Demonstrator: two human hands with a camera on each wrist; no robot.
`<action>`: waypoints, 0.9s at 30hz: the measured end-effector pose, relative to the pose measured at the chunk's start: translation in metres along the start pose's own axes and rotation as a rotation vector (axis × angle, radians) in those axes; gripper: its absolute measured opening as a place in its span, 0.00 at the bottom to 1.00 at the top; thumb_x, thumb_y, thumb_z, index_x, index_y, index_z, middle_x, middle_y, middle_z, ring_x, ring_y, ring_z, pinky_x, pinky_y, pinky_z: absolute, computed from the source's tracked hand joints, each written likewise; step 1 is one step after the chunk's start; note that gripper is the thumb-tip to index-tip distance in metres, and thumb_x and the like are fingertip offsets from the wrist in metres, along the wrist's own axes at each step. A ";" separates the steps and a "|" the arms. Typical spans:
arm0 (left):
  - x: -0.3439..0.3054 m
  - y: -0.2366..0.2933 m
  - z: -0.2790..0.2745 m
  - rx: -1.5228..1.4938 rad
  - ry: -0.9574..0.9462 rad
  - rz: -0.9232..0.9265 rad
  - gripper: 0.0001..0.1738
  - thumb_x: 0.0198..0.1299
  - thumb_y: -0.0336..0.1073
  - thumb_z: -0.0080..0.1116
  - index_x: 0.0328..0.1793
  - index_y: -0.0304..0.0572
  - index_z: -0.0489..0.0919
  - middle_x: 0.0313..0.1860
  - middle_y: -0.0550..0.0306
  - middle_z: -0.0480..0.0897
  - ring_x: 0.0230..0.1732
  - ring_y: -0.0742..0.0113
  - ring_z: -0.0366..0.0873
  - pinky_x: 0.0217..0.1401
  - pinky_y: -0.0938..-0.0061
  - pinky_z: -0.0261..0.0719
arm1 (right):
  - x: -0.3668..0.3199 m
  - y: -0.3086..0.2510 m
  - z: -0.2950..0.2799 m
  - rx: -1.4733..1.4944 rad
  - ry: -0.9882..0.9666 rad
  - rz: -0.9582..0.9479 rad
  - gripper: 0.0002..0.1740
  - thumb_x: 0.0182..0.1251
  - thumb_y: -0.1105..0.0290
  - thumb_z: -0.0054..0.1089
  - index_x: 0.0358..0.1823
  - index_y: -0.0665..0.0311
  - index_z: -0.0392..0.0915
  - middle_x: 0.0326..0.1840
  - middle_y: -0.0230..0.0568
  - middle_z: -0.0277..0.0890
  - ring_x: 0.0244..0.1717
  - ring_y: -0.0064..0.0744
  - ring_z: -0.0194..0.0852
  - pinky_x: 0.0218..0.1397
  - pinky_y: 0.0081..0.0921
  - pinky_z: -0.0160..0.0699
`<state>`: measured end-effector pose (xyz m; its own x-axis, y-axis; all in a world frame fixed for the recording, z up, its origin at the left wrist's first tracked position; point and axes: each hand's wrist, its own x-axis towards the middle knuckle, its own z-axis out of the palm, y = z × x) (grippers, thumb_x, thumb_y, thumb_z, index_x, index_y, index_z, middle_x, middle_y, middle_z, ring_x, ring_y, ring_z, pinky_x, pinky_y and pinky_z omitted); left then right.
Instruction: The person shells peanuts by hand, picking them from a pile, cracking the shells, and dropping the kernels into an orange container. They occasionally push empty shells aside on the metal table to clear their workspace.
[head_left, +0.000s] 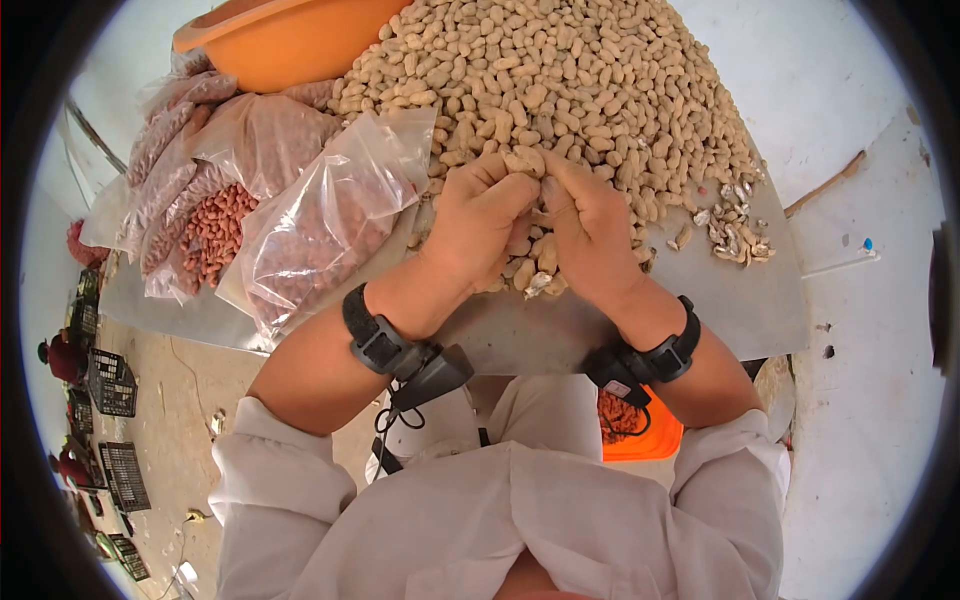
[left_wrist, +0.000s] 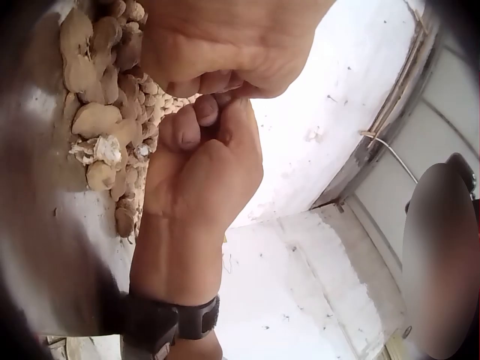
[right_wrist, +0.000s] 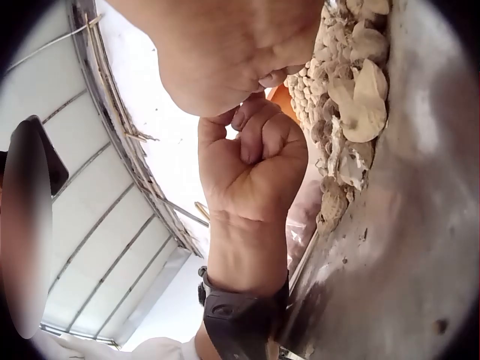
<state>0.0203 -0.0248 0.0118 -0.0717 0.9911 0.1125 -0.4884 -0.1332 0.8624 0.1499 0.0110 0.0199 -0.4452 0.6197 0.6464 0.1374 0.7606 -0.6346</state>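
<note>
Both hands meet over the front of a large heap of unshelled peanuts (head_left: 560, 80). The left hand (head_left: 478, 220) and the right hand (head_left: 592, 225) pinch one peanut (head_left: 523, 160) between their fingertips, thumbs close together. In the left wrist view the left hand (left_wrist: 225, 45) is at the top and the right hand (left_wrist: 202, 176) below it, fingers curled. The right wrist view has the right hand (right_wrist: 225, 52) above and the left hand (right_wrist: 255, 161) below; the fingers hide the peanut there. Below the hands lie several peanuts and a broken shell (head_left: 538, 284).
Clear bags of red kernels (head_left: 320, 220) lie left on the metal table (head_left: 540, 340), an orange basin (head_left: 290, 45) behind them. Empty shells (head_left: 738, 228) are piled at the right. An orange container (head_left: 650, 440) stands below the table edge; black crates (head_left: 112, 382) are on the floor.
</note>
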 end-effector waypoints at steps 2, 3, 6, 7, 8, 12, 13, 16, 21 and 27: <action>0.000 -0.003 0.001 -0.046 -0.011 0.019 0.05 0.60 0.31 0.51 0.35 0.39 0.77 0.21 0.67 0.72 0.16 0.83 0.63 0.15 0.87 0.59 | -0.001 0.005 0.004 0.017 0.055 -0.004 0.14 0.68 0.74 0.44 0.51 0.70 0.73 0.34 0.51 0.76 0.35 0.46 0.76 0.39 0.29 0.73; 0.000 -0.004 0.002 -0.069 -0.019 0.031 0.05 0.60 0.31 0.52 0.35 0.39 0.77 0.21 0.67 0.72 0.17 0.83 0.63 0.16 0.87 0.59 | 0.000 0.005 0.004 0.059 0.068 0.032 0.14 0.69 0.73 0.44 0.52 0.70 0.72 0.34 0.49 0.76 0.34 0.42 0.76 0.39 0.28 0.73; 0.002 -0.005 0.008 -0.052 0.007 0.074 0.06 0.61 0.33 0.55 0.34 0.39 0.77 0.22 0.66 0.74 0.18 0.83 0.65 0.19 0.88 0.60 | 0.003 0.004 0.002 0.202 0.090 0.128 0.16 0.70 0.72 0.43 0.55 0.70 0.71 0.32 0.41 0.76 0.32 0.30 0.73 0.37 0.23 0.72; 0.003 -0.003 0.010 -0.048 -0.010 0.067 0.06 0.61 0.33 0.56 0.34 0.38 0.77 0.22 0.65 0.75 0.19 0.83 0.65 0.19 0.88 0.60 | 0.004 0.006 0.002 0.266 0.085 0.153 0.17 0.71 0.71 0.43 0.56 0.70 0.71 0.32 0.38 0.75 0.31 0.27 0.72 0.36 0.22 0.72; 0.003 0.000 0.011 -0.043 -0.027 0.059 0.07 0.61 0.34 0.57 0.34 0.38 0.77 0.22 0.64 0.76 0.19 0.83 0.66 0.20 0.89 0.61 | 0.004 0.007 0.001 0.332 0.081 0.180 0.17 0.71 0.71 0.43 0.58 0.69 0.70 0.32 0.35 0.75 0.30 0.24 0.70 0.35 0.20 0.71; 0.012 -0.006 -0.003 0.100 -0.123 0.133 0.07 0.61 0.34 0.58 0.36 0.37 0.78 0.23 0.62 0.78 0.21 0.83 0.68 0.22 0.89 0.62 | 0.004 0.012 -0.003 0.690 -0.039 0.323 0.19 0.70 0.71 0.45 0.61 0.68 0.69 0.34 0.30 0.72 0.29 0.19 0.65 0.33 0.16 0.68; 0.012 -0.007 -0.005 0.113 -0.113 0.134 0.07 0.61 0.34 0.57 0.35 0.36 0.77 0.23 0.62 0.78 0.21 0.83 0.69 0.22 0.89 0.62 | 0.004 0.011 -0.003 0.778 -0.061 0.355 0.20 0.70 0.71 0.45 0.62 0.69 0.67 0.37 0.30 0.72 0.30 0.19 0.64 0.33 0.16 0.66; 0.013 -0.005 -0.005 0.207 -0.097 0.177 0.08 0.62 0.33 0.56 0.34 0.35 0.77 0.23 0.62 0.79 0.23 0.81 0.71 0.24 0.86 0.66 | 0.003 0.016 -0.009 0.960 -0.126 0.410 0.23 0.69 0.72 0.47 0.65 0.71 0.63 0.40 0.31 0.71 0.33 0.19 0.64 0.34 0.15 0.65; 0.005 0.005 0.001 0.622 -0.031 0.350 0.08 0.62 0.32 0.53 0.33 0.33 0.75 0.24 0.56 0.79 0.25 0.71 0.76 0.28 0.77 0.72 | 0.005 0.013 -0.011 0.771 -0.172 0.367 0.27 0.64 0.70 0.56 0.64 0.69 0.63 0.38 0.31 0.72 0.33 0.17 0.67 0.35 0.15 0.68; 0.009 0.001 -0.009 0.975 -0.047 0.632 0.07 0.51 0.27 0.57 0.36 0.34 0.75 0.26 0.44 0.78 0.27 0.47 0.76 0.30 0.65 0.74 | 0.007 0.013 -0.014 0.553 -0.242 0.364 0.28 0.58 0.68 0.65 0.59 0.67 0.69 0.36 0.29 0.74 0.35 0.15 0.70 0.37 0.15 0.72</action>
<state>0.0114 -0.0163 0.0091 -0.0209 0.7519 0.6590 0.5005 -0.5627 0.6579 0.1609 0.0283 0.0221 -0.6495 0.7067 0.2806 -0.1265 0.2636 -0.9563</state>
